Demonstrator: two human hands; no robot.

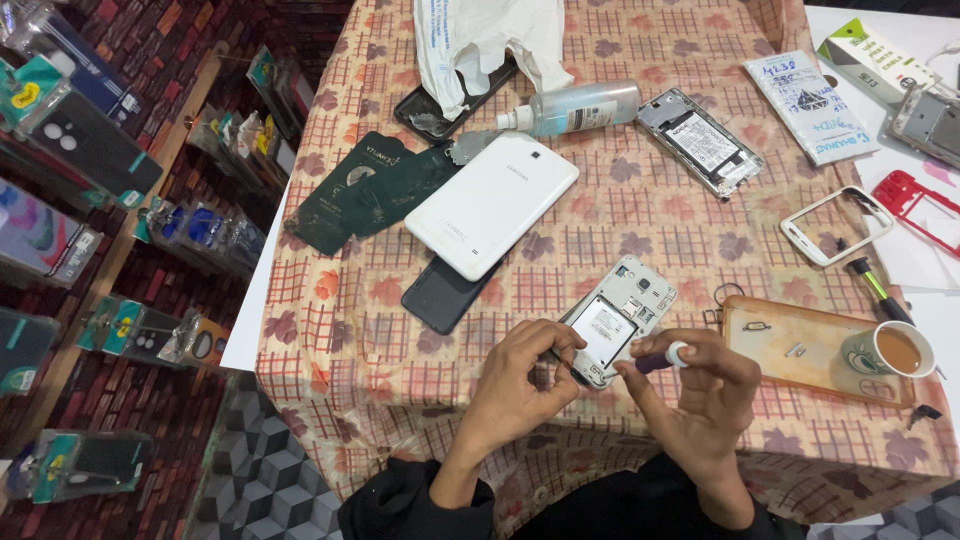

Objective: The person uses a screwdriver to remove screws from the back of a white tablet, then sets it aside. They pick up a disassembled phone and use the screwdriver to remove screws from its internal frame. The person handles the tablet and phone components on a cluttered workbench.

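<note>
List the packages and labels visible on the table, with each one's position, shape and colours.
Dark green packet: left of the white tablet, flat, pale print.
White plastic bag: top centre, crumpled, blue print.
White sachet: upper right, flat rectangle, blue print.
White and green box: top right corner, oblong.
Bottle label: on the clear bottle lying flat, pale.

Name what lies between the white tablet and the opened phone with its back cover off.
In the head view, a black flat phone lies between the white tablet and the opened phone, partly tucked under the tablet.
</note>
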